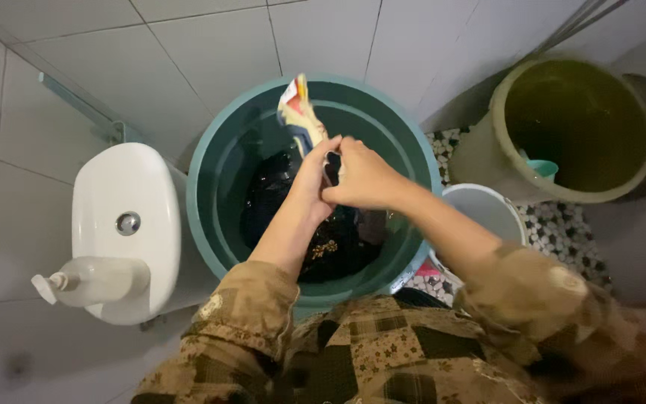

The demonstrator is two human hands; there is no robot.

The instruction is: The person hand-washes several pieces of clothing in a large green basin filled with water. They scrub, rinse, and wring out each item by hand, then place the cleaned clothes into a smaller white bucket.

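Pale tiled wall (pixel 211 45) as backdrop, pebble-patterned floor (pixel 562 224) at right. Centre: large teal tub (pixel 211 150), round, holding dark wet cloth (pixel 323 239) heaped toward its near side, with small yellowish specks on it. Upper right: olive-green bucket (pixel 480 142), tilted toward the camera, well apart from the tub, with a small teal scoop (pixel 543 168) inside against its left wall; contents otherwise dark and not discernible. Between the two, partly hidden under the right forearm: smaller white basin (pixel 487 209), interior pale, nothing visible in it. Left: white toilet tank (pixel 125 224) with round metal flush button (pixel 128 223) on the lid; lying on its near end, a translucent pump bottle (pixel 95 280), nozzle pointing left. Foreground: patterned brown sleeves (pixel 248 307) of the wearer. Above the tub's middle: left hand (pixel 315 176) and right hand (pixel 364 179), touching one another, both closed in a grip on the lower end of a small sachet (pixel 298 112). Sachet: flat pouch, cream-yellow with red and blue print, upper end rising toward the far rim of the tub, tilted left; held over the dark cloth.
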